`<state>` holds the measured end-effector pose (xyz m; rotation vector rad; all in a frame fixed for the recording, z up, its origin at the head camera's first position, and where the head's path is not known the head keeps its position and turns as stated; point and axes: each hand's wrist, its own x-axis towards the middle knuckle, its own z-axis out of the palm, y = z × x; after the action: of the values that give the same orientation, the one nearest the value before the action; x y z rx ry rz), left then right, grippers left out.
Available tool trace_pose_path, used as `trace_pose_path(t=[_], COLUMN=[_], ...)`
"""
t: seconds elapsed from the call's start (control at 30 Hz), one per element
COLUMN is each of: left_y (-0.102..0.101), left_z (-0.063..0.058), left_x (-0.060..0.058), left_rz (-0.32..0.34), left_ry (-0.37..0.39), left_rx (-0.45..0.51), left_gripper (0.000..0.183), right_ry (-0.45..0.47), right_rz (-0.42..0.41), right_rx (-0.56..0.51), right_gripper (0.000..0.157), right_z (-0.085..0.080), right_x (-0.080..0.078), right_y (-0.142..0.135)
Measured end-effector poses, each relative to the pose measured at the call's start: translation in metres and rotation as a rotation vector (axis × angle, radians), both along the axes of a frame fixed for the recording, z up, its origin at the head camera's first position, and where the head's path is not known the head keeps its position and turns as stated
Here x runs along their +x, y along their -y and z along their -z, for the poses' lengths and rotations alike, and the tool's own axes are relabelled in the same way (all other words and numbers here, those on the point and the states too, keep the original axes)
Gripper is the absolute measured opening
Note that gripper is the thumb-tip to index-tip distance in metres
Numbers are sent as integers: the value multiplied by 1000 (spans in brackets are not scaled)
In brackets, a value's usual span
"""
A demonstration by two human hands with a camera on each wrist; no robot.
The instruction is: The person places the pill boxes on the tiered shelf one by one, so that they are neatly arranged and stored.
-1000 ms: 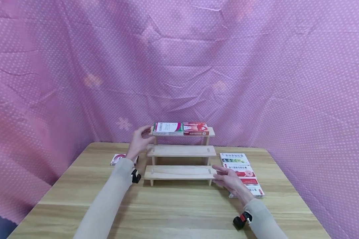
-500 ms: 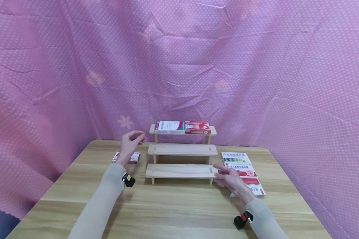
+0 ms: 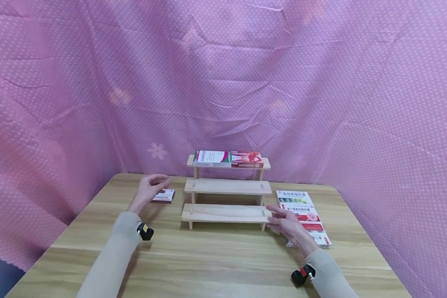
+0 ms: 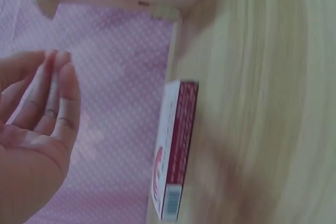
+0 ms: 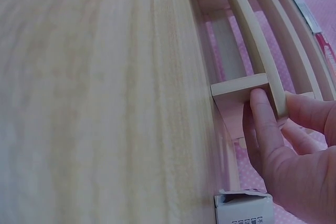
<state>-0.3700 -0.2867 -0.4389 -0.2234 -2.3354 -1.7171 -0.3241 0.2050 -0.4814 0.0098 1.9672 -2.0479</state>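
A three-tier wooden display rack (image 3: 227, 213) stands mid-table. My right hand (image 3: 288, 225) pinches the right end of its lowest step, thumb on top and fingers beneath, as the right wrist view shows. My left hand (image 3: 149, 191) is raised over a small white and dark-red medicine box (image 3: 164, 196) lying on the table left of the rack. In the left wrist view, the fingers are apart from that medicine box (image 4: 176, 145) and hold nothing. On the top tier lie a white and green medicine box (image 3: 211, 157) and a red medicine box (image 3: 247, 159), side by side.
Several flat medicine boxes (image 3: 296, 198) lie in a column to the right of the rack, partly behind my right hand. A pink dotted cloth (image 3: 223, 82) hangs behind the wooden table (image 3: 216, 260) and along its sides.
My left hand has moved from beside the top tier leftward and down, to above the small box. My right hand keeps its hold on the rack. The view has shifted slightly.
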Motion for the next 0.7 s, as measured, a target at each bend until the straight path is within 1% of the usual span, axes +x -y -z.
trace_pose_path(t=[0.13, 0.23, 0.33, 0.4, 0.5, 0.57, 0.63, 0.7], left_y=[14, 25, 34, 37, 39, 40, 39, 41], left_z=[10, 16, 21, 24, 27, 29, 32, 35], left_x=[1, 4, 6, 7, 6, 4, 1, 0], left_rz=[16, 11, 4, 13, -21, -47, -81, -95], left_ry=[13, 56, 114, 137, 191, 211, 240, 239], left_rx=[-99, -179, -208, -234, -247, -271, -261, -281], left_gripper=[40, 41, 43, 45, 48, 49, 51, 54], right_ry=[-3, 1, 4, 11, 13, 8, 4, -3], right_rz=[-5, 1, 3, 9, 13, 16, 17, 16], right_rx=[-16, -16, -16, -19, -20, -20, -18, -17], right_gripper=[54, 54, 53, 53, 54, 53, 53, 53], right_z=[1, 1, 1, 2, 3, 3, 4, 4], right_x=[0, 0, 0, -1, -2, -2, -2, -2], right_y=[1, 1, 1, 1, 1, 1, 1, 1])
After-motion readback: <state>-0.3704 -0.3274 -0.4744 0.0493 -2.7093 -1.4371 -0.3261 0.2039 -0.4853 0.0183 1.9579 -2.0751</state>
